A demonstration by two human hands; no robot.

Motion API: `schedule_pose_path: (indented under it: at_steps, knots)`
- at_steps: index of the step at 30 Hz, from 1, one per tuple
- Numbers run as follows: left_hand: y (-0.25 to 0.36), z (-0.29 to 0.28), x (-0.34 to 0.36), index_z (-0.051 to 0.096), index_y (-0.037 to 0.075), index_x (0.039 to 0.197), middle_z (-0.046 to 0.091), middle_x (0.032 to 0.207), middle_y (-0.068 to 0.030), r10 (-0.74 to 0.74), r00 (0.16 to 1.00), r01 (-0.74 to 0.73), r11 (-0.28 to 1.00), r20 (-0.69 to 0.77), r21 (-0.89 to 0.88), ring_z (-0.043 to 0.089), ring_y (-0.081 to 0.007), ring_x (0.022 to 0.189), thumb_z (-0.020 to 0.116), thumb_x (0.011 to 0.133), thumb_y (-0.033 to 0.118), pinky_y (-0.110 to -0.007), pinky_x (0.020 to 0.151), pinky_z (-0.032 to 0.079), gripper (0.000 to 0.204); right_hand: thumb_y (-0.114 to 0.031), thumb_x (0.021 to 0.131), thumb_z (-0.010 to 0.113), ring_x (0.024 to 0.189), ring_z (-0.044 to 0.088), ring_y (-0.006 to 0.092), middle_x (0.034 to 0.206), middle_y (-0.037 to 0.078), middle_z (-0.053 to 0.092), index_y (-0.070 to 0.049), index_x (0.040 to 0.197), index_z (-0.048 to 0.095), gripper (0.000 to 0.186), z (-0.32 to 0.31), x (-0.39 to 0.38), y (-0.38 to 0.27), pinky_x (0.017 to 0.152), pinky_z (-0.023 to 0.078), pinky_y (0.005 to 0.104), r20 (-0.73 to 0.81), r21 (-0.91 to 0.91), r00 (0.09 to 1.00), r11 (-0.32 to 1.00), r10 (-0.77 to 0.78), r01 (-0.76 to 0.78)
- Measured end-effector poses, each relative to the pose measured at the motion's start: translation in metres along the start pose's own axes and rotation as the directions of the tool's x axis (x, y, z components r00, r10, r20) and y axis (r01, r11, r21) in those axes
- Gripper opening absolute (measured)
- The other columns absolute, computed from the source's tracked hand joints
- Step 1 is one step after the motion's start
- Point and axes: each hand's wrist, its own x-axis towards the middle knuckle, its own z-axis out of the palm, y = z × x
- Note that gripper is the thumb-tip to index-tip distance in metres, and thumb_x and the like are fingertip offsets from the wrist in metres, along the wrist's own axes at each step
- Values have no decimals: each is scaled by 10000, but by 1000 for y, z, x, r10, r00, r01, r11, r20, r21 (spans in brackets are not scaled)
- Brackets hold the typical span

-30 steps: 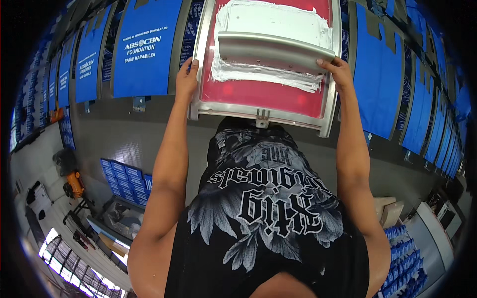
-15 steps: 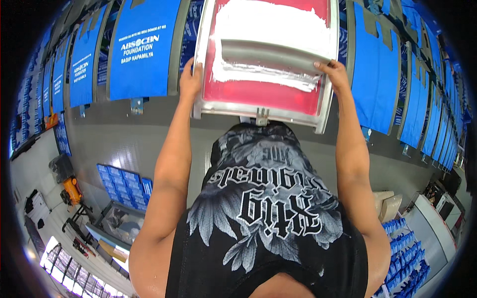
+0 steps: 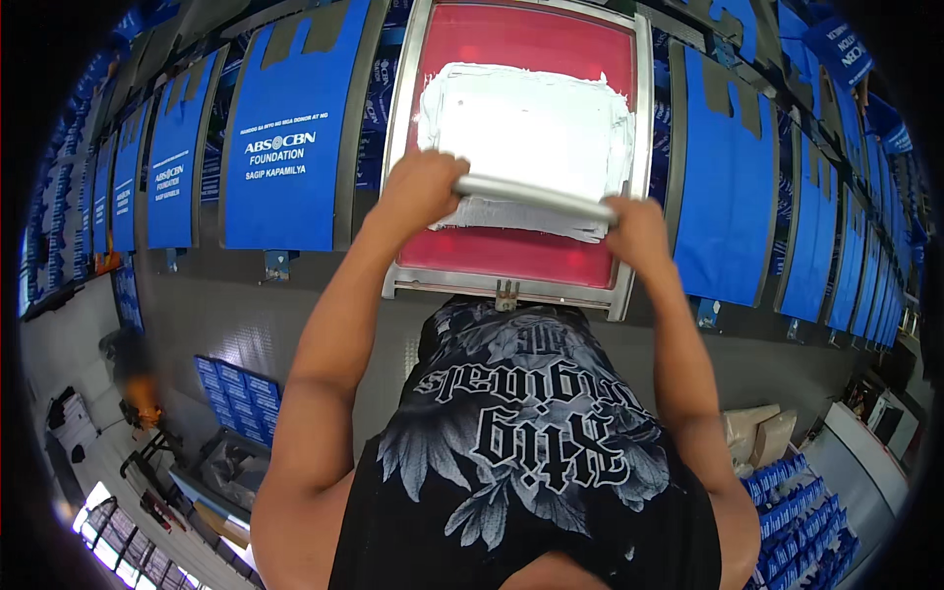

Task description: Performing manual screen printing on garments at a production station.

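Observation:
A screen-printing frame [image 3: 643,108] of bare metal stands before me, its red mesh [image 3: 521,258] carrying a wide patch of white ink [image 3: 531,123]. Across the lower part of that ink lies a squeegee [image 3: 536,198], tilted slightly down to the right and blurred. My left hand [image 3: 423,197] is closed round its left end. At the other end, my right hand [image 3: 637,234] grips it close to the frame's right side. A small metal clip [image 3: 506,295] sits at the middle of the near rail. Whatever lies beneath the mesh is hidden.
Blue printed fabric panels on dark boards line both sides, including one at left [image 3: 285,147] and one at right [image 3: 726,177]. Behind me are a rack of blue pieces [image 3: 801,506] and a stack of blue pieces [image 3: 239,398].
Both hands have left the frame's sides and closed on the squeegee's ends. The squeegee has turned from lying flat to edge-on. The frame appears lower in view.

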Motion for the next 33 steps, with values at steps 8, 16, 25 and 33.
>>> schedule_pose_path:
  at_steps: [8, 16, 25, 33]
  knots:
    - [-52, 55, 78, 582, 54, 1017, 597, 977, -107, -44, 941, 65, 996, -336, 53, 548, -305, 947, 673, 652, 78, -406, 828, 439, 377, -25, 742, 511, 973, 563, 265, 966, 79, 596, -87, 1048, 559, 315, 42, 110, 36, 952, 311, 593, -176, -368, 973, 927, -149, 76]
    - [25, 64, -79, 592, 67, 940, 591, 929, -91, -118, 964, 84, 985, -239, -148, 546, -273, 888, 702, 517, 40, -405, 792, 407, 438, -7, 615, 589, 895, 556, 258, 882, 66, 603, -98, 974, 604, 370, 27, -55, -10, 999, 285, 553, 34, -38, 997, 997, -68, 69]
    - [-55, 4, 112, 670, 112, 973, 665, 848, -120, -275, 955, 271, 961, -110, -44, 633, -284, 848, 719, 660, 237, -400, 746, 499, 340, -117, 668, 599, 860, 629, 237, 870, 105, 668, -168, 1030, 650, 369, 0, 153, 48, 941, 369, 468, 32, -306, 999, 952, -3, 12]
    - [2, 66, -58, 642, 55, 921, 627, 810, -130, -44, 978, 29, 997, -205, -75, 593, -308, 783, 686, 553, 20, -411, 742, 437, 372, 15, 588, 617, 944, 571, 270, 944, 88, 628, -102, 1026, 625, 454, 19, -32, -4, 1048, 267, 489, 179, -137, 983, 990, 36, -12]
